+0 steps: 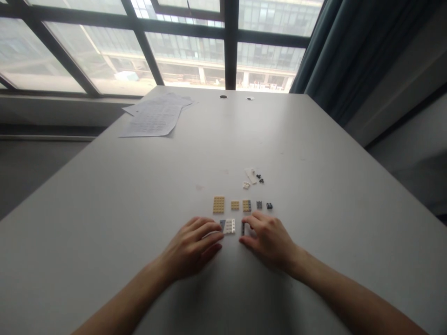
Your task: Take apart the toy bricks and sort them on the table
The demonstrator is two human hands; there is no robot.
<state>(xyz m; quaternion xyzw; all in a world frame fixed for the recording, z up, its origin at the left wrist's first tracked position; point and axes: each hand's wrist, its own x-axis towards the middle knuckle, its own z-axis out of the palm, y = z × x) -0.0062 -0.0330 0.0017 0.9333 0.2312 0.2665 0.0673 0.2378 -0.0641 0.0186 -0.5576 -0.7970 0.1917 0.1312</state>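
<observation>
My left hand (193, 246) rests on the white table (139, 209), fingers stretched toward a white building plate (229, 226) and touching its left side. My right hand (267, 237) is curled, with thumb and forefinger pinching a small dark piece (243, 228) just right of that plate. Beyond the hands lies a row of small pieces: a large tan plate (219, 204), a small tan plate (235, 204), a tan-and-grey piece (247, 205), a grey piece (259, 204) and a dark piece (269, 205). Further back are tiny white and black bits (253, 177).
Printed paper sheets (155, 116) lie at the table's far left. Two cable holes (223, 97) sit near the far edge under a big window. A dark curtain (349, 56) hangs at the right.
</observation>
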